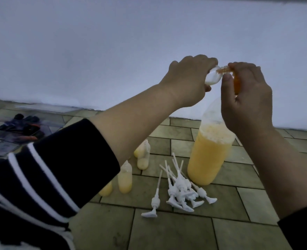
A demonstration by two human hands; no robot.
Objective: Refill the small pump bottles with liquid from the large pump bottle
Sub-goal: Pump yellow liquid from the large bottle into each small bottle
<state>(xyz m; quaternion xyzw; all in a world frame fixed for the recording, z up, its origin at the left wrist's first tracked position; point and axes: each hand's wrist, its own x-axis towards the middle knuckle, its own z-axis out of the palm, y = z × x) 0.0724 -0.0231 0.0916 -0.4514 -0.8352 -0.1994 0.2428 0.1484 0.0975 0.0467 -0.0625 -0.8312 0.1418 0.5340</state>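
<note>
One large bottle, four standing small bottles, several pump heads

1. One head-worn wide-angle view looks forward and down over both raised forearms.
2. It sits close to the hands, with the tiled floor below and a pale wall ahead.

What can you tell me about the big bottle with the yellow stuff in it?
The big bottle stands upright on the tiled floor, to the right of the pile of white pump tops. It looks like clear, soft plastic. Cloudy yellow-orange liquid fills most of it, with pale foam on top and an empty frosted part above that narrows toward the neck. Its top is hidden behind the right hand, so I cannot tell whether a pump or cap is on it.
</note>
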